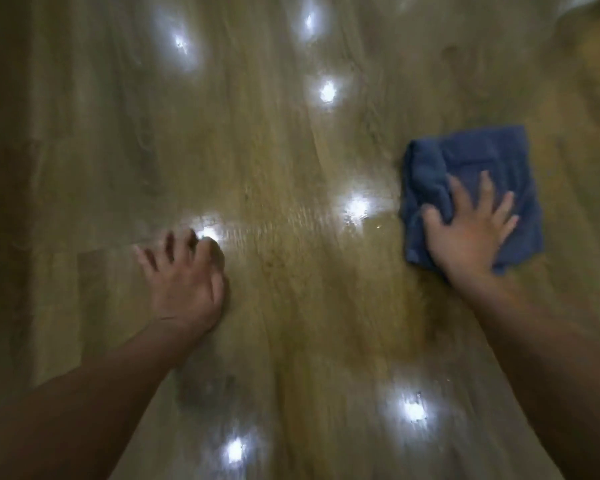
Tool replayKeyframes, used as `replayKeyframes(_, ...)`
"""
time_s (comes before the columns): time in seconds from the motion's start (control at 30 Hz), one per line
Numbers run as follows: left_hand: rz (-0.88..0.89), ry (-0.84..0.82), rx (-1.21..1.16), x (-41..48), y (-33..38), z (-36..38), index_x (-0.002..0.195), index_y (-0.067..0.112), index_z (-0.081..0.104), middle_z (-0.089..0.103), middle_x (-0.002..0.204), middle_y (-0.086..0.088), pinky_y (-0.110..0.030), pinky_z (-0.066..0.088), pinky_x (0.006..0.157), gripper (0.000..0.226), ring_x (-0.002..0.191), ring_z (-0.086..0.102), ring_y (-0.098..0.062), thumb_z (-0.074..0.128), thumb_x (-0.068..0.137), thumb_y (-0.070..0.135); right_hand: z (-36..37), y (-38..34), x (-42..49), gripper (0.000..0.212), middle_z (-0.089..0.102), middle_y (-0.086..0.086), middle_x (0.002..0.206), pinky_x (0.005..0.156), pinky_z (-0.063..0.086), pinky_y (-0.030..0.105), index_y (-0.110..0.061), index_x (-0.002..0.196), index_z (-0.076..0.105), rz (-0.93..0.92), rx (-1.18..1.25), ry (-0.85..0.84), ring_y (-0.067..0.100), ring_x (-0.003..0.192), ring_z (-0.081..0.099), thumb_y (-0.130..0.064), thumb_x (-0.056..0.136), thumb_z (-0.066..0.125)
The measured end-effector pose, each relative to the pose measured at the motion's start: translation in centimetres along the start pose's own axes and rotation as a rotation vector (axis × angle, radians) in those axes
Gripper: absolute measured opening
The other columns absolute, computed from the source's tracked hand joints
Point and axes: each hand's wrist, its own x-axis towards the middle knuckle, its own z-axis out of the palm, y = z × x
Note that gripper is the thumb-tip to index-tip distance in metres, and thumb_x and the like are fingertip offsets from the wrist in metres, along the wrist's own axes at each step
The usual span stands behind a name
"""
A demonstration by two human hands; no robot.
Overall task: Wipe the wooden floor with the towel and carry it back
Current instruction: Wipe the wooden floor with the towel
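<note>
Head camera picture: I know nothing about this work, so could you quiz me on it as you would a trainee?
1. Multiple choice: the blue towel is pressed down by A) the left hand, B) the right hand, C) both hands.
2. True or false: the left hand holds a second cloth.
3. Fill in: the blue towel lies on the wooden ____.

Key: 1 B, with the fingers spread flat on it. 2 False, it rests bare on the boards and holds nothing. 3 floor.
</note>
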Motion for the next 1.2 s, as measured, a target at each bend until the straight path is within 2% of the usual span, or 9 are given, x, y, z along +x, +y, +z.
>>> replayKeyframes(0.07, 0.307, 0.025, 0.063, 2.2, 2.1, -0.6, 0.121, 0.012, 0.06, 0.059, 0.128, -0.015, -0.076, 0.014, 0.109, 0.047, 0.126, 0.05, -0.04, 0.046, 0.079, 0.028, 1.2, 0.7, -5.4, 0.068, 0.028, 0.003, 0.163, 0.118, 0.013, 0.066, -0.04, 0.143, 0.05, -0.213, -0.036, 0.05, 0.046, 0.149, 0.016, -0.06, 0.079, 0.044)
replayKeyframes(0.17, 0.272, 0.056, -0.012, 9.1, 7.8, -1.9, 0.13, 0.017, 0.056, 0.054, 0.139, -0.011, -0.071, 0.008, 0.115, 0.05, 0.136, 0.042, -0.033, 0.047, 0.085, 0.037, 2.1, 2.3, -9.5, 0.064, 0.033, 0.002, 0.161, 0.117, 0.015, 0.067, -0.038, 0.14, 0.055, -0.392, -0.047, 0.031, 0.043, 0.151, 0.017, -0.058, 0.08, 0.051)
replayKeyframes(0.33, 0.332, -0.111, 0.013, 15.1, 12.2, 0.4, 0.155, 0.033, 0.028, 0.016, 0.166, -0.002, -0.069, -0.002, 0.116, 0.065, 0.154, 0.004, -0.028, 0.023, 0.093, 0.053, 2.2, 2.4, -6.8, 0.066, 0.036, -0.002, 0.16, 0.119, 0.016, 0.063, -0.043, 0.139, 0.05, -0.313, -0.053, 0.077, 0.038, 0.151, 0.019, -0.062, 0.076, 0.053)
replayKeyframes(0.5, 0.321, -0.106, -0.035, 15.0, 11.9, 0.6, 0.156, 0.036, 0.023, 0.01, 0.167, 0.0, -0.067, -0.004, 0.117, 0.065, 0.155, -0.002, -0.026, 0.021, 0.094, 0.056, 0.9, 1.1, 2.3, 0.072, 0.033, -0.003, 0.161, 0.119, 0.015, 0.061, -0.043, 0.143, 0.048, -0.214, -0.047, 0.095, 0.039, 0.15, 0.02, -0.065, 0.075, 0.045)
replayKeyframes(0.8, 0.328, -0.115, -0.022, 15.5, 11.8, 0.7, 0.154, 0.033, 0.029, 0.017, 0.166, -0.002, -0.069, 0.003, 0.116, 0.065, 0.154, 0.005, -0.031, 0.027, 0.093, 0.055, -1.3, -9.2, 28.2, 0.066, 0.007, 0.0, 0.169, 0.119, -0.006, 0.065, -0.047, 0.151, 0.028, 0.026, 0.053, 0.002, 0.042, 0.152, -0.004, -0.066, 0.088, 0.034)
replayKeyframes(0.87, 0.347, -0.11, -0.029, 15.6, 11.8, 0.9, 0.154, 0.032, 0.031, 0.021, 0.165, -0.004, -0.07, 0.004, 0.116, 0.065, 0.154, 0.008, -0.032, 0.03, 0.092, 0.053, -0.7, -10.4, 25.7, 0.066, 0.012, -0.001, 0.168, 0.121, -0.001, 0.063, -0.048, 0.149, 0.032, -0.028, 0.024, -0.006, 0.041, 0.152, 0.001, -0.064, 0.086, 0.036)
replayKeyframes(0.97, 0.346, -0.089, -0.023, 15.6, 11.7, 1.0, 0.152, 0.03, 0.036, 0.026, 0.163, -0.007, -0.072, 0.009, 0.114, 0.066, 0.152, 0.014, -0.035, 0.035, 0.09, 0.051, 0.5, -7.2, 14.3, 0.063, 0.031, 0.0, 0.162, 0.118, 0.017, 0.063, -0.041, 0.142, 0.05, -0.399, -0.036, 0.049, 0.041, 0.149, 0.019, -0.058, 0.082, 0.046)
replayKeyframes(1.1, 0.345, -0.095, -0.064, 15.6, 11.9, 0.6, 0.149, 0.027, 0.045, 0.033, 0.161, -0.007, -0.074, 0.012, 0.112, 0.067, 0.15, 0.021, -0.037, 0.043, 0.086, 0.049, 0.0, 0.3, -4.6, 0.064, 0.042, 0.006, 0.155, 0.111, 0.022, 0.071, -0.036, 0.135, 0.058, -0.669, -0.05, -0.114, 0.046, 0.147, 0.024, -0.049, 0.073, 0.063)
replayKeyframes(1.2, 0.355, -0.124, -0.046, 15.6, 11.7, 0.6, 0.152, 0.029, 0.039, 0.028, 0.163, -0.006, -0.073, 0.008, 0.113, 0.067, 0.152, 0.016, -0.036, 0.04, 0.088, 0.05, -0.8, 2.4, -2.4, 0.065, 0.047, 0.006, 0.151, 0.113, 0.022, 0.069, -0.037, 0.135, 0.054, -0.735, -0.01, -0.142, 0.043, 0.147, 0.028, -0.049, 0.072, 0.062)
